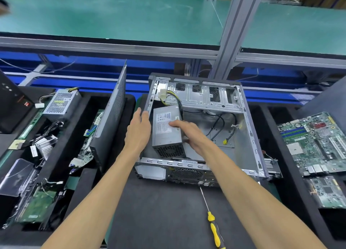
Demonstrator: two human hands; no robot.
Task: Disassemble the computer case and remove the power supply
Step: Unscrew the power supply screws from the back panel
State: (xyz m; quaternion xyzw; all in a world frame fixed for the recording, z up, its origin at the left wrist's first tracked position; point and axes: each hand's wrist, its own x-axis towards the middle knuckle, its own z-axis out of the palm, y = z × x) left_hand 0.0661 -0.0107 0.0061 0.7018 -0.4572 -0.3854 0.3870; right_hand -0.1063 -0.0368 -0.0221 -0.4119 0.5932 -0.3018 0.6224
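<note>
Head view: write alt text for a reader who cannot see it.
A person's right hand rests on a grey power supply inside an open computer case, while the left hand touches the case's left edge. A yellow-handled screwdriver lies in front.

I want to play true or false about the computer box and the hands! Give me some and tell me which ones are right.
1. The power supply sits inside the open computer case. True.
2. The right hand holds the screwdriver. False: the screwdriver lies on the mat, and the right hand rests on the power supply.
3. The left hand touches the case's left edge. True.
4. The motherboard is inside the case. False: it lies outside, to its right.
</note>
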